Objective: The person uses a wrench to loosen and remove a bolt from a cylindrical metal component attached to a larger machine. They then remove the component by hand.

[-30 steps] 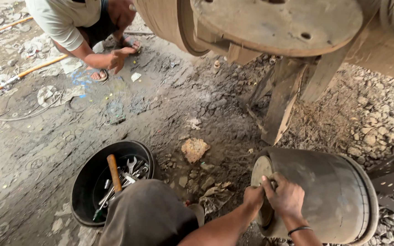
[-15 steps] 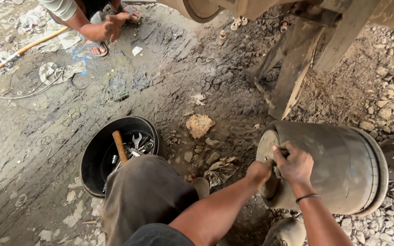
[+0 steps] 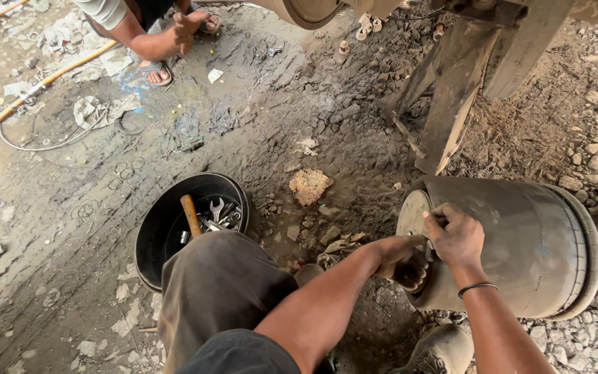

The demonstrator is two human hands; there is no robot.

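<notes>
Lower right of the frame, both my hands are on the end face of a big dusty cylinder (image 3: pixel 520 242) lying on its side on the dirt. My right hand (image 3: pixel 457 234) is curled at the face's upper rim, fingers closed; cannot tell whether something small is pinched in them. My left hand (image 3: pixel 403 262) is lower on the same face, fingers curled under, touching the metal; what it grips is hidden. A black band sits on my right wrist. At lower centre my knee in dark trousers (image 3: pixel 216 291) covers part of a black bucket (image 3: pixel 153 228) holding wrenches (image 3: pixel 217 215) and a wooden handle (image 3: pixel 190 215). A flat stone (image 3: pixel 309 185) lies mid frame, between bucket and cylinder. Upper left, another person's hand (image 3: pixel 187 26) hangs above the ground near their sandalled foot (image 3: pixel 152 72). An orange hose (image 3: pixel 43 86) crosses upper left.
</notes>
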